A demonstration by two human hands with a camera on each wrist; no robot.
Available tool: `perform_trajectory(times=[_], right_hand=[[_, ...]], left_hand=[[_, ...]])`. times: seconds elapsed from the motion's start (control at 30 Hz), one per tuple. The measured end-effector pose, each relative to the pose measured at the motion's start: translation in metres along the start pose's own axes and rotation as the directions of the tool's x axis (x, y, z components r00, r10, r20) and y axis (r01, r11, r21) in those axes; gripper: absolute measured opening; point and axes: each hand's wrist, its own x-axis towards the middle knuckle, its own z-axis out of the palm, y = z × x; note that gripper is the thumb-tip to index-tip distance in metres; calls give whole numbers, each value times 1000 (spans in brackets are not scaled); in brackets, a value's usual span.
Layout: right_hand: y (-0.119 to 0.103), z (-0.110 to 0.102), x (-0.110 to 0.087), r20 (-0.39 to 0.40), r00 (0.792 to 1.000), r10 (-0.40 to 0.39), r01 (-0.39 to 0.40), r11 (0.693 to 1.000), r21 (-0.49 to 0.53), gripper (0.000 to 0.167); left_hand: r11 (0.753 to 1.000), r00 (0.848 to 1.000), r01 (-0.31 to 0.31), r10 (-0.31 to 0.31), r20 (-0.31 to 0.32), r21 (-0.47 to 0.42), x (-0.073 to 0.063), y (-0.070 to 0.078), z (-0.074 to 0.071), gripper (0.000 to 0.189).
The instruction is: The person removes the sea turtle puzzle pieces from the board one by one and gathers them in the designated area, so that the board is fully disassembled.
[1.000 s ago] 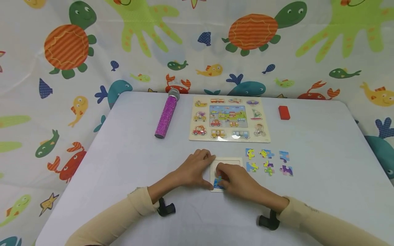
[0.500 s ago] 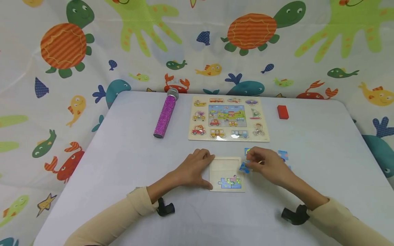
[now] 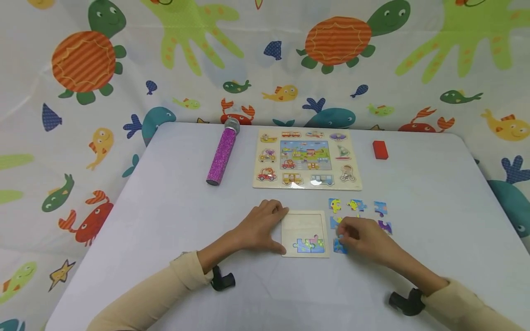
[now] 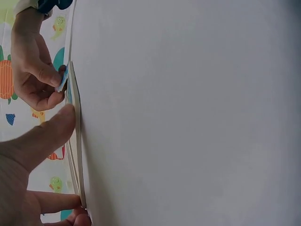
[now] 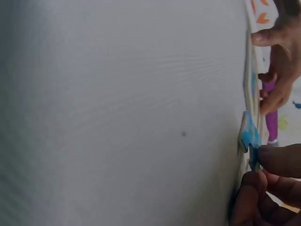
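Note:
My left hand (image 3: 258, 230) holds the small square wooden puzzle tray (image 3: 301, 225) at its left side, thumb near the lower corner and fingers at the upper corner. Several joined puzzle pieces (image 3: 310, 244) lie in the tray's lower right part. To the right of the tray, my right hand (image 3: 364, 239) pinches a blue puzzle piece (image 3: 339, 246) between thumb and fingers, low over the table. The right wrist view shows this piece (image 5: 249, 132) tilted at the fingertips. Loose puzzle pieces (image 3: 381, 208) lie behind the right hand, which partly covers some of them.
Behind the tray lies a larger wooden vehicle puzzle board (image 3: 306, 184). A glittery pink microphone (image 3: 222, 158) is to its left, and a red block (image 3: 380, 150) to its right. A sea-animal patterned cloth (image 3: 265, 55) hangs beyond the white table's back edge (image 3: 190, 122).
My right hand has moved from over the tray to its right, carrying the blue puzzle piece out, then nearer to me. My left hand has stayed at the tray's left side.

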Motion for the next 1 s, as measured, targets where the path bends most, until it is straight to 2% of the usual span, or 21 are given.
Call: perform_trajectory(times=[0.17,0.3,0.4,0.53,0.67,0.77,0.87,1.0], right_hand=[[-1,8,2,-46,998,-35,28,989,-143,15],[-7,8,1,-66,997,-50,35,978,-207,16],[-19,7,3,-74,993,-93,72,967,-245,18],[-41,11,13,2,985,-173,166,941,-296,17],[-56,23,23,125,956,-266,293,896,-333,24],[-58,33,27,157,941,-301,338,875,-347,29],[-57,40,28,154,944,-292,327,884,-335,28],[-56,43,32,154,955,-253,286,924,-255,25]], left_hand=[[1000,1000,-3,3,-4,2,-1,-1,1,103],[1000,1000,-14,14,-7,1,0,-1,1,103],[1000,1000,-18,18,-8,2,1,-1,1,103],[1000,1000,-16,17,-8,11,2,-2,1,103],[1000,1000,-28,28,-12,7,2,-3,0,102],[999,999,-35,35,-7,-4,3,-3,1,103],[1000,1000,-30,30,3,-2,3,-2,2,104],[1000,1000,-27,28,-5,7,1,-3,1,103]])
